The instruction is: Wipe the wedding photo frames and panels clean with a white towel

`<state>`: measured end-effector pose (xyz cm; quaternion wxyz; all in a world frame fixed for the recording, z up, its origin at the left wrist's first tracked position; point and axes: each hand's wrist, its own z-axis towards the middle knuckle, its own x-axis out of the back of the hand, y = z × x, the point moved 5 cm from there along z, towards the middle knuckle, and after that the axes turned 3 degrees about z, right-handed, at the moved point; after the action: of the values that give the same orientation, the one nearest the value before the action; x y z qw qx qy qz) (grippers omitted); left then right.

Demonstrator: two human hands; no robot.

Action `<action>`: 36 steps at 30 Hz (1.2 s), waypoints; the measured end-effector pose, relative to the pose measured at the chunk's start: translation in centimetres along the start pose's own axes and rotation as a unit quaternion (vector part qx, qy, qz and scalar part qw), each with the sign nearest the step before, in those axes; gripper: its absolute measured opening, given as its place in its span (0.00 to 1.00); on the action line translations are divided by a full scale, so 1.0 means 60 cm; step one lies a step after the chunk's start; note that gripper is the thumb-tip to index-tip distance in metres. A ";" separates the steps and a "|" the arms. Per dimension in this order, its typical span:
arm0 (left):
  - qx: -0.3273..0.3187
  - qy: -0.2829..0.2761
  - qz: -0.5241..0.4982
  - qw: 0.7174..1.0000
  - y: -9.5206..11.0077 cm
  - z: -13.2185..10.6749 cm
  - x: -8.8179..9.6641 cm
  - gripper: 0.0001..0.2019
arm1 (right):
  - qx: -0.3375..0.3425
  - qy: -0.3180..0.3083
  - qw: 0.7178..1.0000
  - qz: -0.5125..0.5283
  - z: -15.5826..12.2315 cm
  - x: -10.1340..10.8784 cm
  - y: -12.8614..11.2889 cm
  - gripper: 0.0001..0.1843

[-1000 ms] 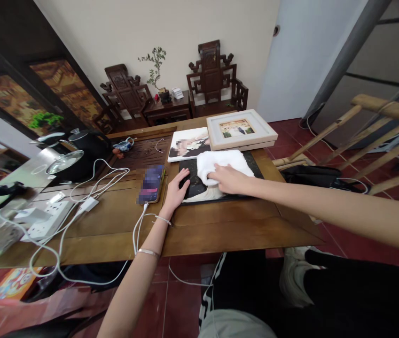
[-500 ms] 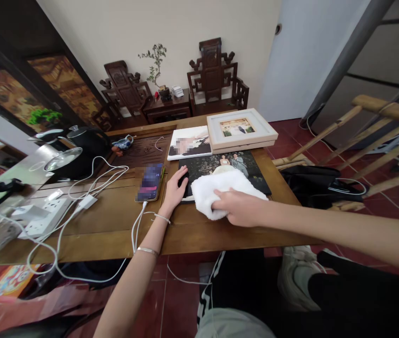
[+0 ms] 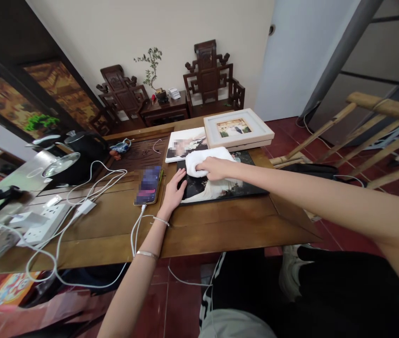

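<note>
A white cloth (image 3: 204, 158) is bunched under my right hand (image 3: 216, 169), whose fingers grip it against the upper left part of a dark photo panel (image 3: 241, 185). The panel lies flat on the wooden table and shows a couple in wedding clothes, partly hidden by the cloth and my arm. My left hand (image 3: 174, 190) rests at the panel's left edge with its fingers stretched out. Behind the panel lie a smaller white-edged photo (image 3: 176, 152) and a pale wooden picture frame (image 3: 268, 134), side by side.
A phone (image 3: 149, 185) on a white cable lies left of my left hand. Further left are a power strip (image 3: 42, 225), tangled cables and a black pot with a glass lid (image 3: 61, 168). A bamboo chair (image 3: 364, 103) stands at the right, and carved chairs (image 3: 208, 70) stand along the wall.
My right hand has moved the cloth away from me and to the left, from the panel's near side to its far left part. My left hand stays at the edge.
</note>
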<state>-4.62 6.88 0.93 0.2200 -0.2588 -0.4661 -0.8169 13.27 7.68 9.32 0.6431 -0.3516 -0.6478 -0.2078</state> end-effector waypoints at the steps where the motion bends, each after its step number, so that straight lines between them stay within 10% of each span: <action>1: 0.000 -0.001 0.000 1.000 0.000 0.000 0.000 0.20 | -0.003 0.002 1.000 -0.002 0.005 0.001 0.001 0.29; 24: -0.013 -0.024 0.022 0.999 -0.011 -0.003 -0.007 0.21 | 0.031 -0.033 0.999 0.024 -0.181 -0.064 -0.141 0.28; 36: 0.018 0.000 -0.017 1.000 -0.001 -0.002 -0.004 0.23 | -0.004 -0.021 1.000 -0.011 -0.078 -0.023 -0.069 0.27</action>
<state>-4.52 6.86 0.70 0.2109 -0.2466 -0.4847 -0.8123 13.43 1.28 9.10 0.6258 -0.3511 -0.6639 -0.2106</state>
